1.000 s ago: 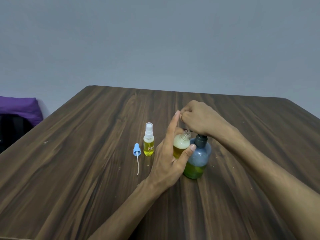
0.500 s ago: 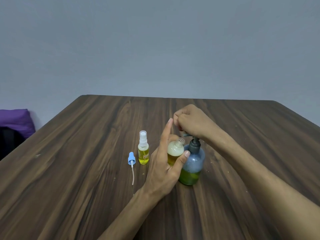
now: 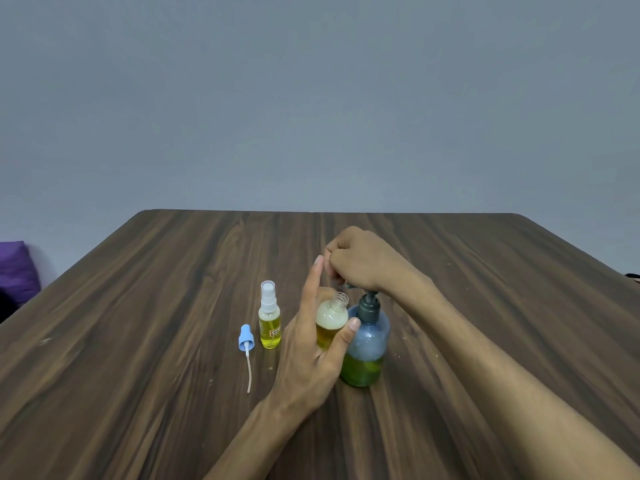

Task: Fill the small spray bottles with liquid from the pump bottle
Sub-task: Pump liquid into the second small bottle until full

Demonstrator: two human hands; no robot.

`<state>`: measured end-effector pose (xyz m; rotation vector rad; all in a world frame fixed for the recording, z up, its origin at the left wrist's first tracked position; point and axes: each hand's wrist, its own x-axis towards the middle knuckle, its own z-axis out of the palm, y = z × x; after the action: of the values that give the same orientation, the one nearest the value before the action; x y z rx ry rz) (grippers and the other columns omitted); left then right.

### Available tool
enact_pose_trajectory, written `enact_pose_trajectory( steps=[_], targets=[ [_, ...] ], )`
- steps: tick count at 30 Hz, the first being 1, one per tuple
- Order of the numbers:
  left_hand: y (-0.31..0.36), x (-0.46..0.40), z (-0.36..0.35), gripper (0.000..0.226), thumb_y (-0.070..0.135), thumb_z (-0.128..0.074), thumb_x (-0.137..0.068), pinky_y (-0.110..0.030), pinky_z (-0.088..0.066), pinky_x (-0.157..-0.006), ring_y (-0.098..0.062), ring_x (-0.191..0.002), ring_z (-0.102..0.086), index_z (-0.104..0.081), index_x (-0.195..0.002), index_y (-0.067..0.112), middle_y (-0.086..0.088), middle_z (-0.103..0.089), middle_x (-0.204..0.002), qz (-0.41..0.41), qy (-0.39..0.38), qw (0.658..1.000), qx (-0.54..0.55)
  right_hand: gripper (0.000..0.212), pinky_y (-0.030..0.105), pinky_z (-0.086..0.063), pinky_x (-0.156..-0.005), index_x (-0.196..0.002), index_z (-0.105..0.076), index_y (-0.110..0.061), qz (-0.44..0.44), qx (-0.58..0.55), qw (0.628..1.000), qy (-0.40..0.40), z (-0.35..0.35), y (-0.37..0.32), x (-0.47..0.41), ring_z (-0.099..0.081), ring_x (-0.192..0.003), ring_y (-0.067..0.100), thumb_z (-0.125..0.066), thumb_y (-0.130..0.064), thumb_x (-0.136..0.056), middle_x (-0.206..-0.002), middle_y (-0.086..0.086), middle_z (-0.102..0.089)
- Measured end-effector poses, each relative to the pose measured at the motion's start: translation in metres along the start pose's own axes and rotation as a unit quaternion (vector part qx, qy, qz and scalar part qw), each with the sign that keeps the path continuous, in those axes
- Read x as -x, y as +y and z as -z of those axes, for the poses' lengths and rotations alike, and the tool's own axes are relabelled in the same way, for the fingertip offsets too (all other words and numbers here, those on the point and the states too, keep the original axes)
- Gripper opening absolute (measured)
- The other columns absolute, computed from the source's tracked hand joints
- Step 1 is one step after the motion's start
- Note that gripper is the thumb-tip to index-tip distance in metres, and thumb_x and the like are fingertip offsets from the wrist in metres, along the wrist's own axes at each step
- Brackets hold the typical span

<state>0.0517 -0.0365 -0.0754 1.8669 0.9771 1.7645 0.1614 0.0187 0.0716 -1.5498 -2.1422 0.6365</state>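
Centrally, on a dark wood-grain surface (image 3: 138, 358), a person works w/ two bare hands. Left hand (image 3: 311, 355) holds a small open spray bottle (image 3: 330, 323), thumb on its right side, other fingers behind it, index finger pointing straight up; bottle is tilted, threaded neck leaning right toward the pump, roughly half full of yellow liquid w/ pale foam above. Right hand (image 3: 363, 261) is curled in a fist on top of the pump bottle's dark pump head (image 3: 369, 306), gripping/pressing it; spout mostly hidden under the fingers, so can't tell if liquid is coming out. Pump bottle (image 3: 367, 348) stands upright, just right of the held bottle & touching the left thumb; clear bluish body, green liquid only in the bottom part. Left of the hands, a second small spray bottle (image 3: 269, 320) stands upright on the surface, white sprayer w/ clear cap on, yellow liquid about two-thirds up, small label on front. Just left of that, a loose blue sprayer top (image 3: 246, 341) lies on the surface, its thin dip tube trailing toward the viewer. Both forearms reach in from the bottom & right edges. Far left edge, something purple (image 3: 15, 268) beyond the surface; plain grey wall (image 3: 311, 98) behind.
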Motion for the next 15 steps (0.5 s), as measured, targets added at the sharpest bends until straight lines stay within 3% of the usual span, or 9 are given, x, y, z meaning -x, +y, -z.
enact_pose_trajectory(
  steps=[9, 12, 15],
  targets=[
    [0.001, -0.001, 0.000, 0.086, 0.015, -0.071, -0.097, -0.012, -0.049, -0.093, -0.006, -0.101, -0.068, -0.023, -0.166, 0.027, 0.029, -0.062, -0.111, -0.003, -0.002, 1.000, 0.007, 0.033, 0.042, -0.060, -0.074, -0.061, -0.070, -0.020, 0.004, 0.051, 0.998, 0.027, -0.003, -0.002, 0.003, -0.067, -0.066, 0.018, -0.048, -0.012, -0.084, -0.067, -0.002, -0.074],
    [0.002, -0.001, 0.001, 0.085, 0.022, -0.072, -0.099, -0.014, -0.049, -0.094, -0.010, -0.101, -0.069, -0.021, -0.167, 0.024, 0.025, -0.063, -0.109, -0.003, -0.005, 1.000, 0.020, 0.030, 0.032, -0.046, -0.057, -0.067, -0.067, -0.009, 0.002, 0.088, 0.995, 0.037, -0.011, 0.001, 0.004, -0.061, -0.064, 0.020, -0.047, -0.014, -0.088, -0.066, 0.002, -0.069],
    [0.003, -0.002, 0.001, 0.087, 0.018, -0.072, -0.098, -0.014, -0.050, -0.094, -0.011, -0.100, -0.069, -0.020, -0.167, 0.023, 0.025, -0.063, -0.108, 0.000, -0.004, 1.000, 0.021, 0.033, 0.029, -0.035, -0.053, -0.063, -0.061, -0.015, 0.006, 0.110, 0.993, 0.040, -0.011, 0.000, 0.006, -0.053, -0.060, 0.013, -0.047, -0.017, -0.092, -0.062, -0.005, -0.061]
  ],
)
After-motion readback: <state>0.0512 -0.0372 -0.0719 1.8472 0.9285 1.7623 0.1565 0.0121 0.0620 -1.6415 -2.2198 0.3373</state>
